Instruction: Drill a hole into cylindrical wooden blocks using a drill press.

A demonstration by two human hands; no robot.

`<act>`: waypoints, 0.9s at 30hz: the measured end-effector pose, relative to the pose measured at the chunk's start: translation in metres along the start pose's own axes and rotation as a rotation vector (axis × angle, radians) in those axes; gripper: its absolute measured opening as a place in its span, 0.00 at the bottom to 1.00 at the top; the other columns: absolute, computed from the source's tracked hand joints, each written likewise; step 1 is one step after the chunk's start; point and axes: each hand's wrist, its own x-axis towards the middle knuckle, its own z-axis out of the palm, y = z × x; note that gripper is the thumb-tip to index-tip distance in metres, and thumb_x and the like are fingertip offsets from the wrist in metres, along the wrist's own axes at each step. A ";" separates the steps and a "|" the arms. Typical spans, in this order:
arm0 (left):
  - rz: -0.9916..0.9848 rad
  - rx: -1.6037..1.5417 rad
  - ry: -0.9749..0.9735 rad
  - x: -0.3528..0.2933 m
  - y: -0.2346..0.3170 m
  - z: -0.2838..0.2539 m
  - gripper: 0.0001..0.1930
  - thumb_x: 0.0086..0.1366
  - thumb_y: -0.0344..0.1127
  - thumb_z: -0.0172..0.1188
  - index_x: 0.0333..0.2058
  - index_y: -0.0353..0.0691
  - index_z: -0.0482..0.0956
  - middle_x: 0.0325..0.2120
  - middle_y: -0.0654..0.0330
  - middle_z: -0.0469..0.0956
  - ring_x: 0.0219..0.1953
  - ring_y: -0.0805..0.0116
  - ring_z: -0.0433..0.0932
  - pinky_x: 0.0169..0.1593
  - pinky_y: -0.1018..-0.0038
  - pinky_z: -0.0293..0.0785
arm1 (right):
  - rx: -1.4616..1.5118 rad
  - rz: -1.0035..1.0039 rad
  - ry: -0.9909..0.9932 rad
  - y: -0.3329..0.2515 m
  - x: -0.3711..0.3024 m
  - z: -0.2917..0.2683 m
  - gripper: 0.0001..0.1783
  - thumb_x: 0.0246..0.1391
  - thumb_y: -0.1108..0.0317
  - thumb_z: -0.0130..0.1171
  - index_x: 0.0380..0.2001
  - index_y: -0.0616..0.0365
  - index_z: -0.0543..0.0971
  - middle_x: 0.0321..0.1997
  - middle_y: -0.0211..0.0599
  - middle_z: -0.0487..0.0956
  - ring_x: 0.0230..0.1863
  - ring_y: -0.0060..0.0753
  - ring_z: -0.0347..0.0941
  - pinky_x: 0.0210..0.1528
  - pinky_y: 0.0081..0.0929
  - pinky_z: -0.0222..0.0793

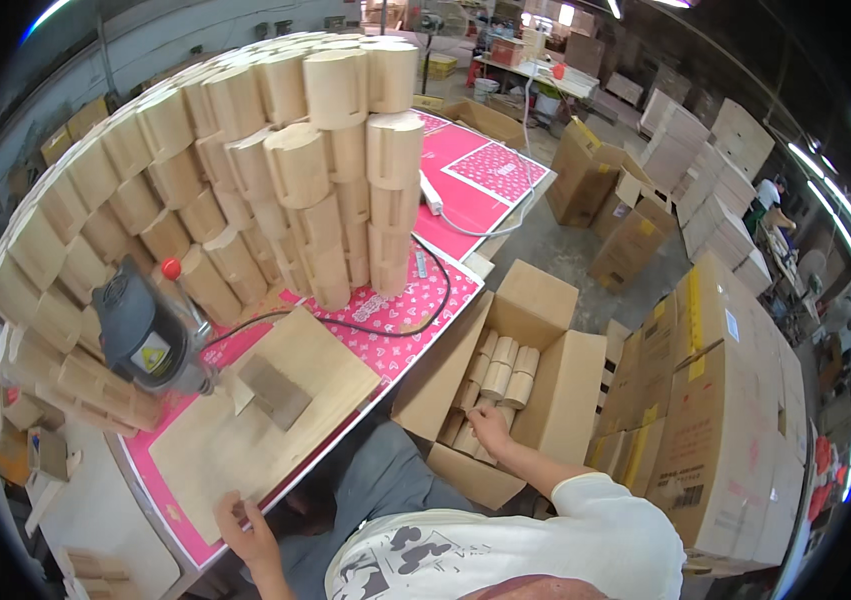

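My right hand point(488, 425) reaches into an open cardboard box point(570, 390) at the table's right side. Its fingers touch or hover over pale wooden cylinders point(498, 372) lying inside; whether they grip one is hard to make out. Beside the near-left corner of a plywood board point(235, 445), my left hand point(243, 525) is raised with loosely curled, separated fingers and nothing in it. A dark grey power tool point(145, 335) with a red knob stands at the board's left. Next to it a small brown wooden block point(273, 392) is on the board.
A tall curved stack of wooden cylinders point(300, 165) lines the table's far and left sides. A black cable point(385, 331) crosses the pink patterned cover point(455, 285). Taped cartons point(715, 420) crowd the right side, with open boxes point(585, 175) behind. A distant person point(767, 195) works far right.
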 end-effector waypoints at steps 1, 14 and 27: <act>0.004 0.024 0.014 0.000 0.000 -0.006 0.14 0.74 0.22 0.66 0.56 0.32 0.81 0.49 0.52 0.81 0.42 0.60 0.79 0.48 0.67 0.78 | -0.012 -0.065 -0.049 -0.022 -0.009 0.000 0.18 0.75 0.60 0.64 0.35 0.64 0.87 0.28 0.33 0.81 0.32 0.27 0.78 0.38 0.34 0.75; -0.036 0.288 0.313 0.001 -0.024 -0.096 0.19 0.65 0.32 0.74 0.54 0.36 0.83 0.50 0.46 0.84 0.54 0.38 0.83 0.58 0.50 0.80 | -0.279 -0.460 -0.982 -0.123 -0.142 0.093 0.21 0.79 0.65 0.65 0.27 0.57 0.73 0.22 0.23 0.71 0.26 0.16 0.63 0.29 0.26 0.58; -0.086 1.266 0.459 0.092 -0.109 -0.340 0.43 0.61 0.52 0.83 0.71 0.42 0.76 0.71 0.47 0.74 0.75 0.45 0.70 0.74 0.44 0.66 | -0.259 -0.385 -1.188 -0.107 -0.122 0.132 0.19 0.80 0.63 0.65 0.31 0.57 0.76 0.24 0.26 0.75 0.25 0.16 0.66 0.28 0.23 0.62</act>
